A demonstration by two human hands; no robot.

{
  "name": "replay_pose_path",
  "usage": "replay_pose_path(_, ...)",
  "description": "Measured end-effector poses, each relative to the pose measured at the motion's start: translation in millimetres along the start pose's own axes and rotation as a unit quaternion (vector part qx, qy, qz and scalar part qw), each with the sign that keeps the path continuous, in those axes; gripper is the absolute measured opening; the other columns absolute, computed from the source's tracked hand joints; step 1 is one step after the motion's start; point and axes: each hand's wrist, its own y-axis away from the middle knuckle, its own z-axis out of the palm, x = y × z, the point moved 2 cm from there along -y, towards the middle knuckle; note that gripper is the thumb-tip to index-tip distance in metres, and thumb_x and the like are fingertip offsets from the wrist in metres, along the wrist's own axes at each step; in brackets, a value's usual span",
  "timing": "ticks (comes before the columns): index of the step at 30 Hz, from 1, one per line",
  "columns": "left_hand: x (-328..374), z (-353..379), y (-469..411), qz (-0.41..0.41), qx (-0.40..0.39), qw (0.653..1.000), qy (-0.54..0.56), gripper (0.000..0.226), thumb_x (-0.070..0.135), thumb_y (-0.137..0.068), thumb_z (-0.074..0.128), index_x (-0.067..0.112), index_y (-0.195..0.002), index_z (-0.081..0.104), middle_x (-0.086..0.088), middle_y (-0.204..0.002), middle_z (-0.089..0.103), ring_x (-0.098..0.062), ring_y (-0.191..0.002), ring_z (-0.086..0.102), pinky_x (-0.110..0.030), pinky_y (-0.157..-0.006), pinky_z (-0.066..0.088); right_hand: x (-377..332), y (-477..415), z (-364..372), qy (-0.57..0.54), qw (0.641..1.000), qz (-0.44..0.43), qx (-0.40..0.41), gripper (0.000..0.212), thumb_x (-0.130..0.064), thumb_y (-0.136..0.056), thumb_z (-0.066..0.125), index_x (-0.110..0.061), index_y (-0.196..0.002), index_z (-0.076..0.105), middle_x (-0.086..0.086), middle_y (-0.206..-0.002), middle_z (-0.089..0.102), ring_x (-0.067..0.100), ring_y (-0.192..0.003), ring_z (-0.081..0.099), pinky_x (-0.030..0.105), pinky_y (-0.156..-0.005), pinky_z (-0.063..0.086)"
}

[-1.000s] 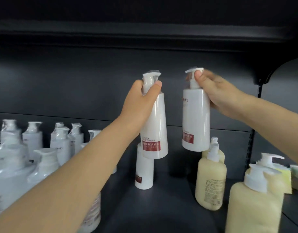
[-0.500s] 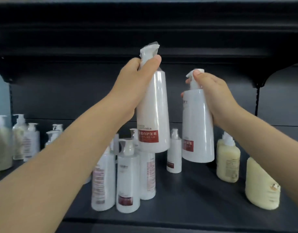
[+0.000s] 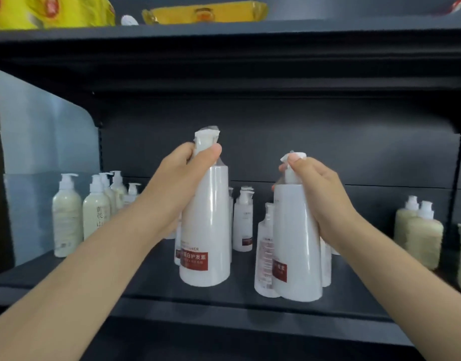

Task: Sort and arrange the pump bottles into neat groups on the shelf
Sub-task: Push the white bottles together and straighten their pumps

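Two white bottles have come down from held high to the front of the shelf [image 3: 135,287]. My left hand [image 3: 182,175] curls round the pump neck of the left bottle [image 3: 208,225], and my right hand [image 3: 318,183] pinches the pump of the right bottle [image 3: 297,243]. Both are now by the white group [image 3: 243,222], so I judge release is next. I can't tell whether their bases touch down.

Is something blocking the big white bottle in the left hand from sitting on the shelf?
Nothing visible does. The left hand holds the big white bottle over bare shelf. Small white bottles stand behind it; the other bottle, in the right hand, is apart to its right.
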Motion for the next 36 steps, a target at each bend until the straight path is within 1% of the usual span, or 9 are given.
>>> replay_pose_path(4,-37,-30,-9,-0.023,0.034,0.999,-0.03,0.025,0.045,-0.086,0.053,0.021,-0.08,0.055,0.002,-0.073,0.056,-0.014,-0.068,0.054,-0.031,-0.067,0.043,23,-1,43,0.038,0.999,-0.025,-0.001,0.054,-0.051,-0.086,0.053,0.002,-0.096,0.051,0.004,-0.076,0.046,0.016,-0.069,0.041,0.031,-0.065,0.036)
replay_pose_path(9,-83,-47,-22,-0.037,0.057,0.996,-0.056,0.027,0.042,-0.089,0.053,0.015,-0.095,0.056,0.006,-0.081,0.058,-0.008,-0.071,0.055,-0.023,-0.063,0.04,52,-9,82,0.077,0.997,-0.026,0.018,0.04,-0.042,-0.093,0.048,-0.008,-0.073,0.04,-0.005,-0.066,0.036,0.004,-0.054,0.031,0.014,-0.05,0.03)
replay_pose_path(14,-126,-47,-38,-0.048,0.049,0.994,-0.087,0.021,0.044,-0.089,0.054,0.025,-0.096,0.055,0.006,-0.095,0.062,-0.009,-0.085,0.059,-0.024,-0.067,0.043,93,-19,105,0.1,0.995,-0.003,0.009,0.038,-0.039,-0.094,0.049,-0.023,-0.063,0.032,-0.013,-0.056,0.033,0.001,-0.048,0.034,0.015,-0.052,0.03)
replay_pose_path(17,-151,-38,-50,-0.053,0.037,0.994,-0.093,0.034,0.048,-0.086,0.055,0.015,-0.096,0.053,-0.009,-0.097,0.061,-0.015,-0.082,0.056,-0.029,-0.07,0.041,115,-28,106,0.128,0.992,0.013,-0.002,0.035,-0.039,-0.095,0.047,-0.016,-0.07,0.037,-0.007,-0.065,0.034,0.003,-0.055,0.033,0.015,-0.054,0.032)
replay_pose_path(22,-178,-22,-60,-0.052,0.027,0.993,-0.104,0.022,0.043,-0.088,0.053,0.022,-0.094,0.05,0.007,-0.089,0.055,-0.009,-0.082,0.053,-0.024,-0.066,0.037,134,-35,103,0.141,0.99,0.01,-0.014,0.044,-0.042,-0.094,0.048,0.002,-0.095,0.049,0.003,-0.075,0.043,0.01,-0.066,0.041,0.018,-0.058,0.036)
replay_pose_path(26,-187,-19,-66,-0.049,0.032,0.992,-0.108,0.023,0.045,-0.089,0.052,0.026,-0.102,0.05,0.012,-0.092,0.054,-0.005,-0.086,0.052,-0.021,-0.067,0.036,143,-37,101,0.136,0.99,0.004,-0.026,0.042,-0.042,-0.092,0.051,-0.001,-0.099,0.051,0.003,-0.079,0.047,0.01,-0.07,0.044,0.021,-0.063,0.039)
replay_pose_path(30,-192,-13,-71,-0.047,0.045,0.992,-0.107,0.034,0.045,-0.089,0.052,0.024,-0.116,0.048,0.01,-0.105,0.055,-0.01,-0.098,0.053,-0.022,-0.074,0.038,146,-37,103,0.113,0.993,0.006,-0.037,0.022,-0.04,-0.092,0.054,-0.019,-0.099,0.054,-0.015,-0.074,0.055,-0.008,-0.063,0.052,0.007,-0.062,0.039)
replay_pose_path(33,-194,-10,-70,-0.035,0.042,0.993,-0.108,0.026,0.042,-0.09,0.053,0.03,-0.111,0.044,0.015,-0.101,0.053,-0.009,-0.099,0.052,-0.015,-0.071,0.037,147,-39,105,0.109,0.993,-0.005,-0.04,0.011,-0.036,-0.091,0.057,-0.026,-0.095,0.053,-0.018,-0.07,0.054,-0.011,-0.061,0.051,0.004,-0.062,0.038)
replay_pose_path(36,-192,-11,-68,-0.035,0.036,0.991,-0.127,0.037,0.044,-0.09,0.051,0.027,-0.121,0.041,0.012,-0.108,0.05,-0.01,-0.102,0.049,-0.022,-0.075,0.036,145,-39,106,0.113,0.993,-0.01,-0.045,0.009,-0.035,-0.091,0.057,-0.031,-0.087,0.05,-0.017,-0.073,0.053,-0.011,-0.063,0.051,0.002,-0.062,0.038)
